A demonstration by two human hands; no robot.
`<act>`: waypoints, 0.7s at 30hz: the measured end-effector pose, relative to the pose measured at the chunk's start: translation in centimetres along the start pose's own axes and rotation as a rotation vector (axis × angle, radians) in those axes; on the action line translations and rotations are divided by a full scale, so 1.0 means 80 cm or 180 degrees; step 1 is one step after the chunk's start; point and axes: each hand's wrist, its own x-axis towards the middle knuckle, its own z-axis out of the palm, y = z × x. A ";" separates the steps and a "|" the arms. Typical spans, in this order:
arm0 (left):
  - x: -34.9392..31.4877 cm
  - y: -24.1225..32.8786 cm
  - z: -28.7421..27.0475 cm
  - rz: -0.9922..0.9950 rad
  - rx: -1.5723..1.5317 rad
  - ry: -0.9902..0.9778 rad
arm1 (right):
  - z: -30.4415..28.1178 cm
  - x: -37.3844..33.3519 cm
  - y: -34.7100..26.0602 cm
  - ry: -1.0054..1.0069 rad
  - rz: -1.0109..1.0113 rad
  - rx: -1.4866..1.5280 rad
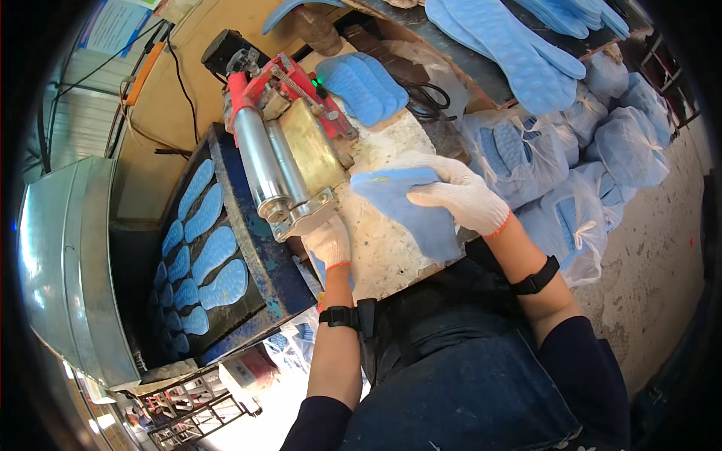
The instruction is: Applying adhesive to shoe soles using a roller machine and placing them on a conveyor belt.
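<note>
My right hand (460,194), in a white knit glove, pinches a blue insole (425,225) by its upper edge, thumb on the near face. The insole is tilted over the worn pale worktable (368,263). My left hand (329,242), gloved too, is at the near end of a red-framed machine with metal rollers (259,161); its fingers are hidden behind the bracket. A bit of blue shows beside the left wrist, too covered to name. Beyond the machine, a small stack of blue insoles (365,86) lies on the table.
At the left, a dark conveyor bed (252,289) carries several blue insoles into a metal-hooded opening (83,270). More insoles (519,56) lie on a dark table at the far right. Below it, stuffed clear plastic bags (519,154) crowd the floor. Black cable (430,98) coils behind the stack.
</note>
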 end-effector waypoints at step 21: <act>0.014 -0.030 -0.069 -0.0764 -0.0042 -0.1363 | 0.024 -0.006 0.040 -0.0466 -0.0226 -0.2555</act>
